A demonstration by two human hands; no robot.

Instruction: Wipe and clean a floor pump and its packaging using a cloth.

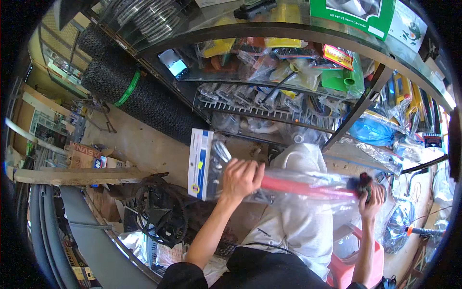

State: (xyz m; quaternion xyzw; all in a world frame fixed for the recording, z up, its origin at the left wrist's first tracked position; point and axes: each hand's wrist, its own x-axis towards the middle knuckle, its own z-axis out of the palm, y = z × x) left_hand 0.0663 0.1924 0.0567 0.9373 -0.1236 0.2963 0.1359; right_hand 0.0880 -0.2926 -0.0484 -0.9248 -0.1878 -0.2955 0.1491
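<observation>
My left hand [242, 180] is closed around the left part of a long clear plastic package [306, 173] held across my lap. Its white and blue header card [200, 164], which bears writing, sticks out to the left of that hand. Inside the plastic a red shaft [303, 187] runs between my two hands, blurred. My right hand [373, 200] grips the far right end, at a dark piece [364, 182] whose kind I cannot tell. Metal parts [221, 151] show through the plastic beside my left fingers.
Ahead stands a shelf rack [267, 30] with bagged goods and a lit phone [177, 68]. A black mesh roll [151, 104] leans at its left. A pink plastic stool [377, 258] is under me. Grey pipes [41, 231] and a wooden beam [79, 176] lie left.
</observation>
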